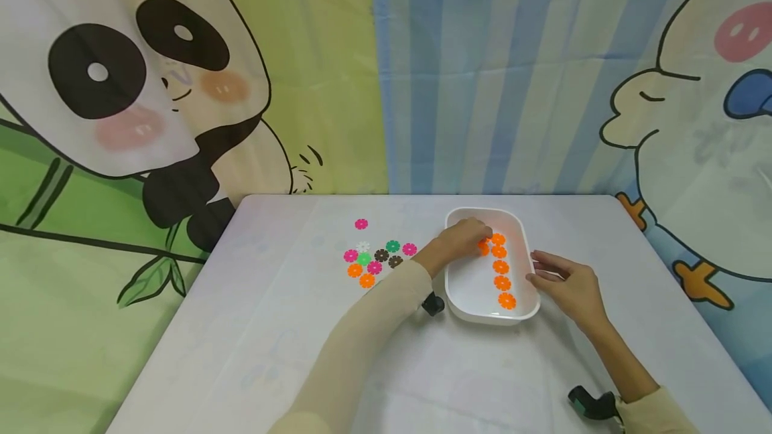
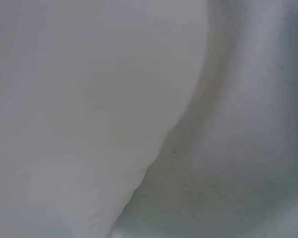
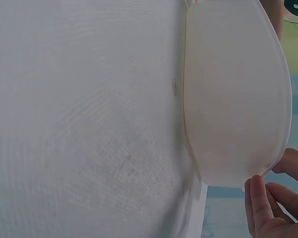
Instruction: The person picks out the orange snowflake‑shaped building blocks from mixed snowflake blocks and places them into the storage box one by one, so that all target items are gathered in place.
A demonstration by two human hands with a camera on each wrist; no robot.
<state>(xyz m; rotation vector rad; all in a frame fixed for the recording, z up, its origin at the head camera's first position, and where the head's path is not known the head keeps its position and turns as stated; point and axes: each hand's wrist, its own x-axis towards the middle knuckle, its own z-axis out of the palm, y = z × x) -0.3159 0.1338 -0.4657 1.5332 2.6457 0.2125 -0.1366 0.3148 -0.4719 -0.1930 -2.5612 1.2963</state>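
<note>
A white rectangular tray (image 1: 487,317) stands on the table, with several orange flower-shaped pieces (image 1: 502,283) in a column along its right side. My left hand (image 1: 461,240) reaches over the tray's left rim, fingers bent downward. Its fingertips pinch an orange flower-shaped piece (image 1: 483,249) near the far end, left of the column, partly covered by the hand. My right hand (image 1: 569,286) touches the tray's right side from outside. In the right wrist view, its fingertips (image 3: 258,184) rest against the tray wall (image 3: 236,94). Pale, blurred surfaces fill the left wrist view.
Left of the tray lie loose flower-shaped pieces in pink (image 1: 374,267), green (image 1: 393,246), brown (image 1: 382,255), white and orange (image 1: 354,270). Dark wrist devices show by the left sleeve (image 1: 374,320) and the right sleeve. A cartoon-printed curtain (image 1: 482,72) hangs behind the table (image 1: 241,327).
</note>
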